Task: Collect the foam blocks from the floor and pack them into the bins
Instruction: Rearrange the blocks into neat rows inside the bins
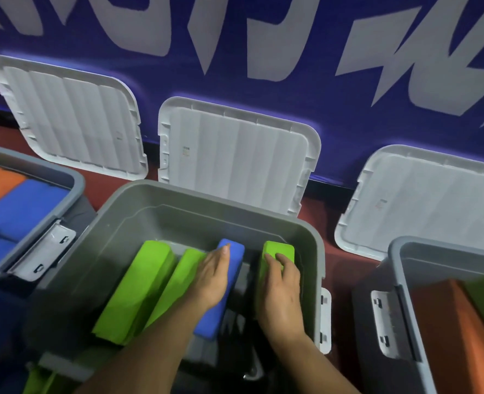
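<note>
A grey bin [138, 223] stands in the middle, directly below me. Inside it, two green foam blocks [133, 288] lean side by side on the left. My left hand [211, 280] lies flat with straight fingers on a blue foam block [235, 251] beside them. My right hand [280, 291] grips a third green foam block [282, 248] at the bin's right side, fingers curled over its top. Both forearms reach down into the bin.
A grey bin [64, 194] at the left holds orange and blue blocks. Another grey bin [405, 280] at the right holds orange and green blocks. Three white lids [235, 152] lean against a purple banner wall behind. Red floor shows between the bins.
</note>
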`<state>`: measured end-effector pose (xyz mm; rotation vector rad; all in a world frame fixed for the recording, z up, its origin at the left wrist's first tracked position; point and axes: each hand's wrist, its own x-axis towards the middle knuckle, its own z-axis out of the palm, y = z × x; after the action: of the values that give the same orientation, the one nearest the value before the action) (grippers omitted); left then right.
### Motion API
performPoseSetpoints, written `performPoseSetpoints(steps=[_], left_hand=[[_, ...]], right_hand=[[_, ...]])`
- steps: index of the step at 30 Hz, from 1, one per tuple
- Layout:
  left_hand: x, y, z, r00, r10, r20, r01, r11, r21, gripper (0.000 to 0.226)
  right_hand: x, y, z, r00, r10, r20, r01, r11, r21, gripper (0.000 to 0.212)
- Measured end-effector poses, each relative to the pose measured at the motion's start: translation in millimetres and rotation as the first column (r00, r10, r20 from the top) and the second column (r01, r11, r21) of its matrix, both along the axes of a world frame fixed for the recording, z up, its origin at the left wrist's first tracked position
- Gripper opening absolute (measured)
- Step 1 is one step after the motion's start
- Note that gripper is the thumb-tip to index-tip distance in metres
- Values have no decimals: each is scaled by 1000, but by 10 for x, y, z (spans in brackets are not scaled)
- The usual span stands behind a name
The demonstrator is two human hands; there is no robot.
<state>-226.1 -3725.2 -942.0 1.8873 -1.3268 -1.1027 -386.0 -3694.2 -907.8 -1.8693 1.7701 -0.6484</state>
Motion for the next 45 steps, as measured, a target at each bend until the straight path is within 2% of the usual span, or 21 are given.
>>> performPoseSetpoints(steps=[3,7,12,14,17,18,20,22,25,28,29,30,31,33,34,38,41,43,45], left_hand=[[87,50,-67,1000,18,26,-18,1000,12,52],[156,159,-171,999,34,36,-36,999,36,50],[162,65,-206,995,-33,97,24,995,98,54],[165,48,-240,992,-58,108,42,989,141,58],[220,70,-337,983,-25,180,-14,977,213,81],[233,80,-348,979,-24,201,-23,974,227,79],[245,119,-328,977,-59,204,5,967,254,67],[231,180,-275,974,-92,206,35,963,268,57],[220,200,-249,975,-100,197,39,956,291,56],[201,168,-216,986,-61,157,13,957,289,56],[195,165,-204,987,-54,152,9,959,283,57],[186,180,-200,987,-55,150,11,959,283,57],[176,196,-198,987,-60,151,15,959,283,58],[162,223,-188,984,-75,160,27,958,286,58],[159,233,-183,983,-79,168,27,957,290,59],[152,185,-176,981,-52,187,-7,953,304,62],[115,140,-165,978,-16,208,-44,959,281,60],[92,132,-175,972,-17,236,-38,973,229,57],[77,135,-219,975,-74,209,40,986,163,53]], right_hand=[[270,25,-30,985,30,170,-18,997,-69,44],[563,6,-188,963,-42,266,-4,986,169,44],[645,-45,-384,937,-180,299,9,869,495,47],[643,-64,-558,926,-245,287,35,813,581,52],[700,-62,-721,902,-308,301,42,758,651,53],[735,-65,-762,892,-329,311,41,743,667,53],[780,-78,-902,873,-359,331,52,741,669,59],[814,-111,-925,839,-394,376,46,739,672,74],[842,-156,-1027,783,-451,427,56,736,674,66],[809,-219,-1681,761,-488,427,85,727,681,102],[783,-238,-1787,744,-501,443,80,724,685,108],[771,-231,-1725,725,-523,449,79,710,700,104],[769,-208,-1434,712,-545,443,73,685,725,88],[758,-99,-719,747,-515,420,53,676,735,48],[733,-61,-644,771,-492,405,52,682,729,39],[659,49,-819,856,-340,391,15,770,637,49],[620,81,-855,897,-271,349,1,792,611,60],[576,99,-837,906,-239,350,-18,804,595,57],[546,134,-806,900,-268,344,20,813,582,52]])
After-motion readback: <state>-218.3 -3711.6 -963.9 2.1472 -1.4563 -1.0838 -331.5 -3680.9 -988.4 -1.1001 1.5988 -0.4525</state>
